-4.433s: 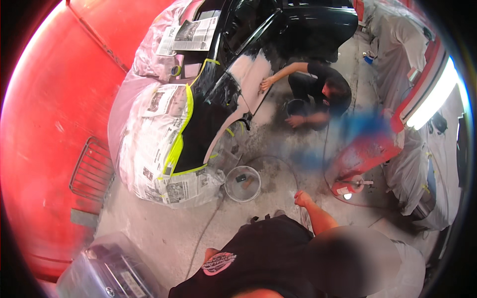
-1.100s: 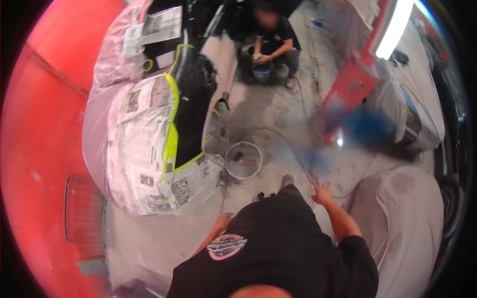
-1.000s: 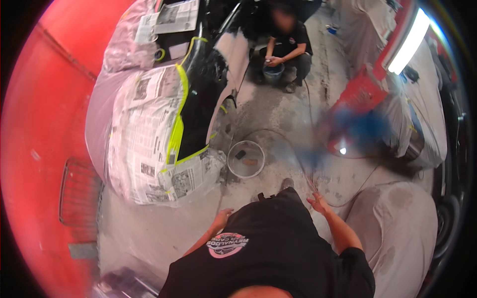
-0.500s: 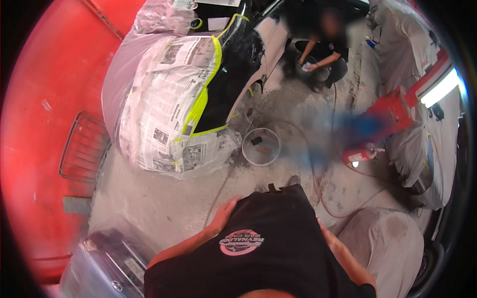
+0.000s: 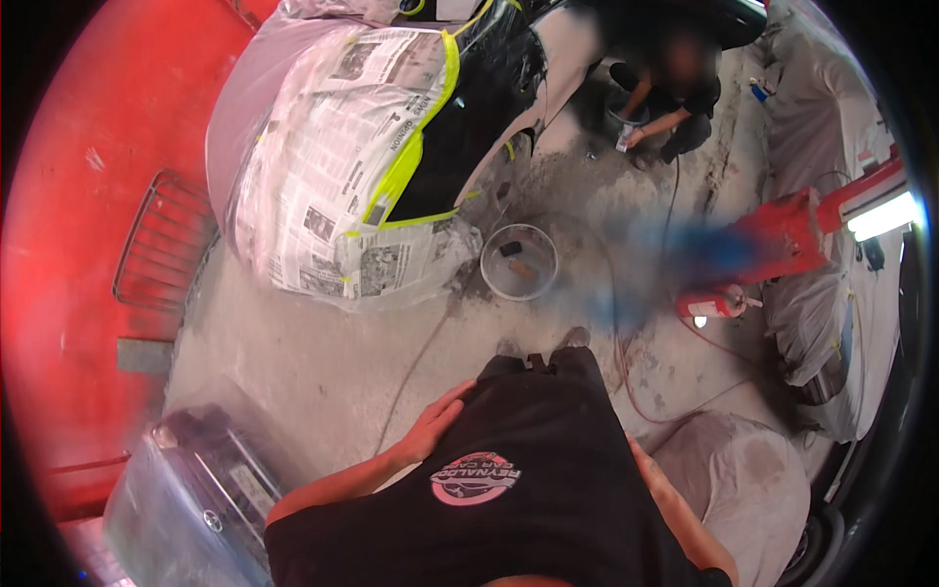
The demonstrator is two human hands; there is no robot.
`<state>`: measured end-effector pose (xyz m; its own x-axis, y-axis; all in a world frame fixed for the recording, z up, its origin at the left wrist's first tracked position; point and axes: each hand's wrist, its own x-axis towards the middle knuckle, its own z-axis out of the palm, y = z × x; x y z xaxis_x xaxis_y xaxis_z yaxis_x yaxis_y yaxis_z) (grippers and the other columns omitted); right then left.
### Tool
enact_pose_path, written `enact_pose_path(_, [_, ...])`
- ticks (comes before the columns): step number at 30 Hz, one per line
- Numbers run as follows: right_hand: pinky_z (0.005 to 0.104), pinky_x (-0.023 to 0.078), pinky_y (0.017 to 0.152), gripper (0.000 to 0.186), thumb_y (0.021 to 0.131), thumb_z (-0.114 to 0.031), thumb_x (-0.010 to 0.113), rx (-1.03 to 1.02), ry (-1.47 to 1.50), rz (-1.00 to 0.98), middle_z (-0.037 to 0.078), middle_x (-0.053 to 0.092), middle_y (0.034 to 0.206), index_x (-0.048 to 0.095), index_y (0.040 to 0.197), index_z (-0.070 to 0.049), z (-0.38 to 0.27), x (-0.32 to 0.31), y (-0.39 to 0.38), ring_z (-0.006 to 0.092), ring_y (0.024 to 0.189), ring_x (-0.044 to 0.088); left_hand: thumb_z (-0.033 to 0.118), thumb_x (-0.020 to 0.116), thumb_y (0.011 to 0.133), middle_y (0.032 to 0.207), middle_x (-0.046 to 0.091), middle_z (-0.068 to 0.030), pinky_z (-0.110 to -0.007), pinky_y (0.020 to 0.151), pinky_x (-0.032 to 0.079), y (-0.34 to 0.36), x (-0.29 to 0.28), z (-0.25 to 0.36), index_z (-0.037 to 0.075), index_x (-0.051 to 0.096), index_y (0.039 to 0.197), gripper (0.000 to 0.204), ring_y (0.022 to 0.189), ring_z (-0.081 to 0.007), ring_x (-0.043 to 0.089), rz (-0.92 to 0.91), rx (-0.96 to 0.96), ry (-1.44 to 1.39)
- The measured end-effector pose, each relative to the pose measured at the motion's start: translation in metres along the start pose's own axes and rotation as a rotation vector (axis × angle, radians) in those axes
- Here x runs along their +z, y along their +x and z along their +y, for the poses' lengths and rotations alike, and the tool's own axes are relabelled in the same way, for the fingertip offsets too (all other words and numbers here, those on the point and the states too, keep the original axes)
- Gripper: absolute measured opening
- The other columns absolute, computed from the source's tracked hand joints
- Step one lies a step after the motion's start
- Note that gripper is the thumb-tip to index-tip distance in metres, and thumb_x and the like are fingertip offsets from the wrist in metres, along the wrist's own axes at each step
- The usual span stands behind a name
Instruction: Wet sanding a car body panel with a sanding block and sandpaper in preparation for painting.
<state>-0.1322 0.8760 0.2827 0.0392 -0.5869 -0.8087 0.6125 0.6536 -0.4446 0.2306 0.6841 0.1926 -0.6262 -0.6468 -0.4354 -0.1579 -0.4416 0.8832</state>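
Note:
My left hand (image 5: 437, 421) lies against the left side of my black shirt (image 5: 548, 440), its fingers stretched out and nothing in it. Along the shirt's right side, my right hand (image 5: 648, 465) rests flat, partly hidden by the cloth, with no object showing in it. Ahead of my feet a round, clear-walled bucket (image 5: 486, 279) stands on the concrete floor. Inside it are a dark block (image 5: 511, 248) and a brown block (image 5: 521, 268). Beyond the bucket is a car body panel (image 5: 445, 152), black and grey, masked with newspaper (image 5: 323, 186) and yellow-green tape (image 5: 396, 176).
A co-worker (image 5: 675, 108) crouches at the back, holding something whitish over a bucket. A red lift post (image 5: 782, 235) and fire extinguisher (image 5: 712, 302) stand right. A hose (image 5: 623, 367) crosses the floor. Covered vehicles (image 5: 729, 479) flank me; a wire rack (image 5: 161, 240) leans at the red wall.
My view has shifted slightly, and the masked panel appears higher. My left hand sits a little further left and lower against my shirt. The co-worker's hands have moved slightly.

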Motion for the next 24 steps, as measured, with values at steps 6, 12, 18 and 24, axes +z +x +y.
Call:
enact_pose_path(6, [0.0349,0.044,0.114,0.056,0.11,-0.045,0.053,-0.232,-0.281,0.019,0.009,0.059,0.15,0.053,0.152,-0.009,0.054,-0.058,0.031,0.0213,0.137,0.055,0.036,0.046,0.113,0.153,0.056,-0.0151,-0.036,0.122,0.033,-0.019,0.017,0.0,-0.002,0.048,0.154,0.056,0.144,-0.0258,0.049,0.088,0.168,-0.069])
enact_pose_path(12, [0.0362,0.044,0.114,0.06,0.106,-0.043,0.059,-0.222,-0.295,0.037,0.011,0.056,0.15,0.05,0.153,-0.006,0.04,-0.043,0.04,0.0223,0.138,0.052,0.036,0.047,0.113,0.152,0.056,-0.015,-0.036,0.121,0.034,0.0,0.022,-0.023,-0.003,0.049,0.154,0.056,0.144,-0.0257,0.05,0.094,0.148,-0.073])
enact_pose_path(18, [0.035,0.043,0.114,0.075,0.104,-0.048,0.063,0.016,0.086,0.126,0.012,0.054,0.151,0.037,0.16,-0.005,0.016,-0.018,0.024,0.0213,0.137,0.052,0.035,0.047,0.113,0.152,0.057,-0.0148,-0.036,0.121,0.034,0.018,0.013,-0.022,-0.003,0.049,0.153,0.055,0.143,-0.0257,0.05,0.027,0.108,-0.045])
enact_pose_path(24, [0.0348,0.043,0.113,0.081,0.102,-0.05,0.065,0.021,0.089,0.13,0.012,0.054,0.151,0.035,0.162,-0.005,0.028,-0.045,0.034,0.0211,0.136,0.052,0.034,0.047,0.113,0.151,0.057,-0.0146,-0.036,0.121,0.035,0.036,0.014,-0.02,-0.003,0.049,0.153,0.055,0.142,-0.0256,0.051,0.002,0.092,-0.042])
